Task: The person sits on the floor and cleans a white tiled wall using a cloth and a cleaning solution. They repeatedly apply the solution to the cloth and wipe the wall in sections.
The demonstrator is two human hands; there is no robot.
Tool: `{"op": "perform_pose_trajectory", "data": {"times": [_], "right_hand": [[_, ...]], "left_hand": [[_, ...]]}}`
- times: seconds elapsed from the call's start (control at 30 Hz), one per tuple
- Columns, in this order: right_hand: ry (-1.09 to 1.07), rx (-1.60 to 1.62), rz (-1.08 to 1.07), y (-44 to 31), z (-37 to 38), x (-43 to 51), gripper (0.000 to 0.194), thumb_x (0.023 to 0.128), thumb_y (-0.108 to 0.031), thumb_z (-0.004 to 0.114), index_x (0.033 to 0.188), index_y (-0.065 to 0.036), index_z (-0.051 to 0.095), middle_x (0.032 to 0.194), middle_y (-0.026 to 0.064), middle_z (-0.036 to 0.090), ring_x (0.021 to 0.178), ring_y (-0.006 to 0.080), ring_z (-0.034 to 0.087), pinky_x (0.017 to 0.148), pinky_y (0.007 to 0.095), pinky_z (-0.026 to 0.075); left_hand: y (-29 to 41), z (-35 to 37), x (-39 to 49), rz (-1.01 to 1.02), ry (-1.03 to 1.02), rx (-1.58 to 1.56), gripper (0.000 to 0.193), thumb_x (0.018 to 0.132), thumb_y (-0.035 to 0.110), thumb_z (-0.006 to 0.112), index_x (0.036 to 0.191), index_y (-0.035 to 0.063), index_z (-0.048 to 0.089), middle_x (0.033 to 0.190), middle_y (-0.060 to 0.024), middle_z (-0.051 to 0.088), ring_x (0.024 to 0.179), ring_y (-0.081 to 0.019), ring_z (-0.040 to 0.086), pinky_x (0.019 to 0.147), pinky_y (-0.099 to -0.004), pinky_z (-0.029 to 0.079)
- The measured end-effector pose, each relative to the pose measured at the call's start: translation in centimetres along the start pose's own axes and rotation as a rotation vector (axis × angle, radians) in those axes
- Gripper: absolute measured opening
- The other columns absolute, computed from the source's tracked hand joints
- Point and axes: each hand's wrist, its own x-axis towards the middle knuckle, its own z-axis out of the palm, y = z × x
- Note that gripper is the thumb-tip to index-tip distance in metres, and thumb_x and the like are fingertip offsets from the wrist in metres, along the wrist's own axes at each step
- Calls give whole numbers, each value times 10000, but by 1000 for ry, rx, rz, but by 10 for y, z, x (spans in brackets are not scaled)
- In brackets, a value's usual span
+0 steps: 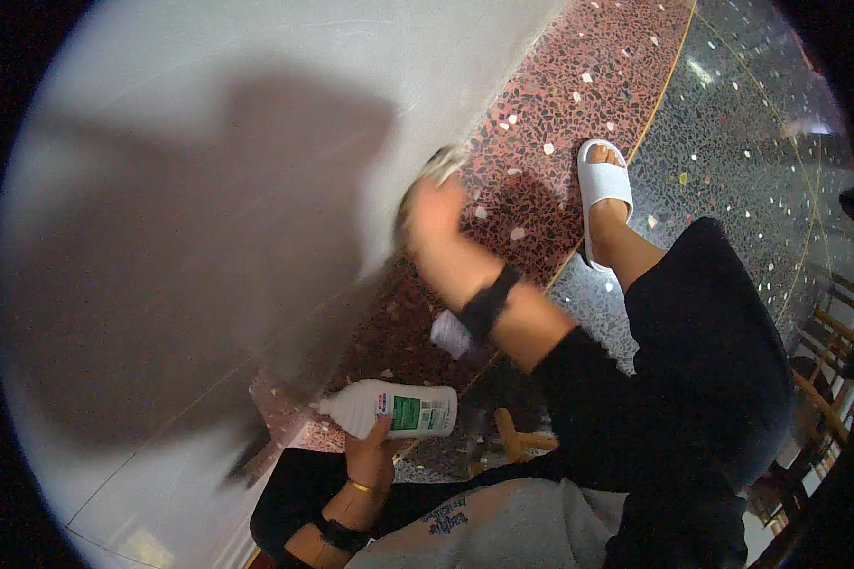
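My left hand [370, 451] is closed around a white plastic bottle [423, 410] with a green label, lying sideways in the view, its narrow nozzle toward the wall. Above it, my right hand [435, 210] is blurred and lies at the line where the pale wall [427, 64] meets the speckled red terrazzo floor [526, 121]. A blurred whitish and dark thing [445, 162] shows at the fingertips; whether it is a cloth or a brush I cannot tell, and the fingers' grip on it is unclear.
A foot in a white slipper [605, 181] rests at the right of my right hand. A small whitish object [450, 334] is partly behind my right wrist. Wooden furniture legs [516, 441] are near my body, and slatted wooden furniture [825, 341] stands at the far right. Dark shadows cover the wall.
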Motion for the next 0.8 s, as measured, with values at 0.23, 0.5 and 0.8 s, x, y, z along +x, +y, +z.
{"op": "perform_pose_trajectory", "data": {"times": [0.23, 0.5, 0.8], "right_hand": [[-229, 115, -273, 32, -5, -40, 449, 849, -55, 438, 1267, 88, 359, 1166, 318, 487, 1099, 421, 481, 934, 379, 381], [-87, 357, 54, -19, -7, 88, 233, 815, 16, 403, 1030, 46, 489, 871, 178, 583, 784, 316, 567, 713, 404, 456], [-284, 97, -593, 30, -7, -97, 544, 838, 42, 390, 1346, 98, 203, 1390, 277, 258, 1305, 390, 244, 1083, 375, 186]], "left_hand": [[10, 11, -8, 17, 49, -3, 479, 827, 38, 541, 1267, 85, 357, 1204, -129, 485, 1089, -304, 523, 888, -509, 475], [1, -4, -1, 20, 17, -22, 502, 814, 67, 578, 1262, 87, 351, 1191, -135, 488, 1083, -328, 520, 855, -527, 487], [-8, -15, 5, -2, 34, 26, 564, 779, 150, 662, 1250, 95, 358, 1198, -147, 482, 1081, -379, 509, 851, -574, 470]]}}
